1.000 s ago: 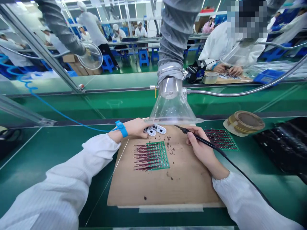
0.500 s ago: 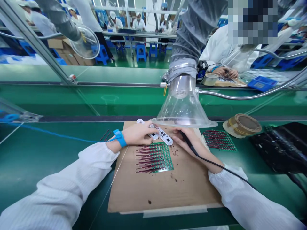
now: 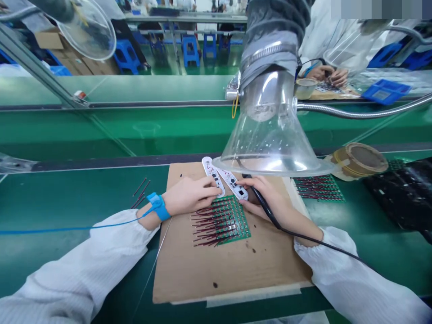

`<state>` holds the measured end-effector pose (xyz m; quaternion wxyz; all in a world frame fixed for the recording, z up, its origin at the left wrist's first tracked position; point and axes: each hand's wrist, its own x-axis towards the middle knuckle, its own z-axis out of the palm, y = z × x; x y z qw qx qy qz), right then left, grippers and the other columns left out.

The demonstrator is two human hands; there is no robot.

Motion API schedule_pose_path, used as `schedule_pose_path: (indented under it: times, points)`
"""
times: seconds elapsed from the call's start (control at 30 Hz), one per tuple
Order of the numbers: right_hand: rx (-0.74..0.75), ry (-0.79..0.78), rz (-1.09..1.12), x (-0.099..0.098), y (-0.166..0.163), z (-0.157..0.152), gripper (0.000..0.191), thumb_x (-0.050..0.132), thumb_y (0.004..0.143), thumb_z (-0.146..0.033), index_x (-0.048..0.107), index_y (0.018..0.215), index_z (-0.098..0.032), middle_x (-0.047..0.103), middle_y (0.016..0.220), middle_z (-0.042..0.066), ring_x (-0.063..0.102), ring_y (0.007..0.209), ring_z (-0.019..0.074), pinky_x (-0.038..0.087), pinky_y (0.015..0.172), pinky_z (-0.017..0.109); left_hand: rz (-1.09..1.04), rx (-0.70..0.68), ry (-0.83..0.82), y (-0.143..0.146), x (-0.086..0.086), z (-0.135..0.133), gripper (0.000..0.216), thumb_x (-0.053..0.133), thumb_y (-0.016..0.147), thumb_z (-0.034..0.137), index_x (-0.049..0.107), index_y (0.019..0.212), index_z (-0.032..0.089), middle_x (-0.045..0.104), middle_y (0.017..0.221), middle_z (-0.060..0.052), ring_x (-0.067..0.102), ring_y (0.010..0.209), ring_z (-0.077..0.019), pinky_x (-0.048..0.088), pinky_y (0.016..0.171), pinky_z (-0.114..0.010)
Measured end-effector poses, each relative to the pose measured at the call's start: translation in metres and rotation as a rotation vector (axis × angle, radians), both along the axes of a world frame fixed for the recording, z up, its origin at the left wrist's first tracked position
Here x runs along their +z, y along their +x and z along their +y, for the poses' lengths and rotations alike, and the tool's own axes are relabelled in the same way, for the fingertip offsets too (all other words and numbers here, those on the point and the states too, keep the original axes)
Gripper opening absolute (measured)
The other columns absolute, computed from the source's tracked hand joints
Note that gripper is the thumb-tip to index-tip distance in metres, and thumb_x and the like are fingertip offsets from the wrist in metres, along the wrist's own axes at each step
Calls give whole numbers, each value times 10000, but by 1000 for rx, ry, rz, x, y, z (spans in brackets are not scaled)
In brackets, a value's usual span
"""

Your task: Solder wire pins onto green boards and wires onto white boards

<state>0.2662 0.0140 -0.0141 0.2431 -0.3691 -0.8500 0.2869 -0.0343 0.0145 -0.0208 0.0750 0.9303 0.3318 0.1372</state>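
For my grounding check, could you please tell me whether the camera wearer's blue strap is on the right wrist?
No, the blue strap circles the wrist of the left hand.

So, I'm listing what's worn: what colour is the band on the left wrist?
Blue; the band shows best in the head view, the only one.

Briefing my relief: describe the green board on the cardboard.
Find the brown cardboard sheet on the dark green tabletop. Near its middle lies a green circuit board with dark-red wires. Unlike the similar wired board to its right, it lies on cardboard.
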Motion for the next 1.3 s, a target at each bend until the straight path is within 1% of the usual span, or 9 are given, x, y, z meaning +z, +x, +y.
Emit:
schedule_pose_path:
  times: [0.27, 0.33, 0.5, 0.6, 0.67, 0.73, 0.83, 1.1, 1.3]
  points:
    - [36, -26, -6, -2, 4, 0, 414, 642, 1011, -278, 540, 1410, -321, 576, 1188, 65, 647, 945, 195, 565, 873, 372, -104, -199, -160, 11, 3, -15, 240, 501, 1053, 237, 682, 1210, 246, 704, 1094, -31, 635, 746, -123, 466, 626, -241]
    - [36, -22, 35, -5, 2, -2, 436, 655, 1004, -286, 534, 1421, -327, 572, 1167, 61, 642, 925, 191, 570, 858, 368, -249, -122, -206, 12, 4, -13, 202, 513, 1033, 220, 689, 1133, 212, 704, 1014, -33, 638, 755, -127, 480, 648, -235]
    - [43, -57, 95, -11, -2, -6, 388, 638, 1010, -276, 571, 1388, -329, 582, 1131, 52, 645, 886, 178, 580, 823, 351, -483, 287, -306, 10, 5, -5, 151, 486, 969, 187, 609, 884, 171, 600, 697, 20, 508, 566, -111, 406, 533, -228]
    - [-78, -11, 91, -14, 0, 0, 328, 671, 989, -294, 636, 1315, -307, 651, 1031, 46, 676, 894, 213, 590, 839, 391, -565, 390, -316, 11, 4, -2, 216, 488, 1024, 278, 663, 964, 166, 718, 847, -36, 639, 744, -162, 524, 682, -277]
    - [-140, -17, 89, -15, 0, 5, 295, 677, 984, -310, 667, 1278, -291, 703, 1042, 62, 702, 947, 249, 602, 885, 441, -605, 374, -356, 11, 3, -1, 261, 517, 1043, 349, 709, 1088, 178, 776, 1063, -74, 705, 955, -208, 572, 845, -334]
    - [-136, -4, 97, -15, -1, 8, 338, 677, 982, -318, 656, 1319, -291, 722, 1187, 88, 705, 1087, 289, 583, 1001, 509, -576, 357, -385, 13, 3, 2, 277, 543, 1040, 382, 727, 1130, 195, 782, 1134, -80, 717, 1027, -231, 580, 895, -361]
    - [-86, 33, 97, -11, -6, 6, 509, 695, 971, -325, 564, 1463, -320, 663, 1391, 92, 630, 1308, 323, 493, 1155, 580, -457, 361, -359, 16, 4, 11, 241, 545, 1028, 351, 709, 1105, 193, 778, 962, -66, 717, 878, -219, 582, 792, -346]
    - [-22, -28, 51, 1, -9, 0, 580, 723, 948, -344, 538, 1498, -329, 649, 1399, 81, 567, 1395, 334, 487, 1172, 597, -499, 329, -370, 14, 3, 29, 185, 515, 1027, 330, 612, 998, 175, 681, 844, -37, 635, 765, -171, 540, 704, -302]
    - [-203, -48, 187, 9, 5, 3, 206, 683, 978, -425, 734, 1153, -329, 771, 1116, 42, 722, 1121, 290, 601, 1022, 493, -544, 256, -425, 10, 1, 23, 191, 496, 1040, 342, 613, 1053, 191, 669, 905, -32, 612, 769, -155, 537, 686, -283]
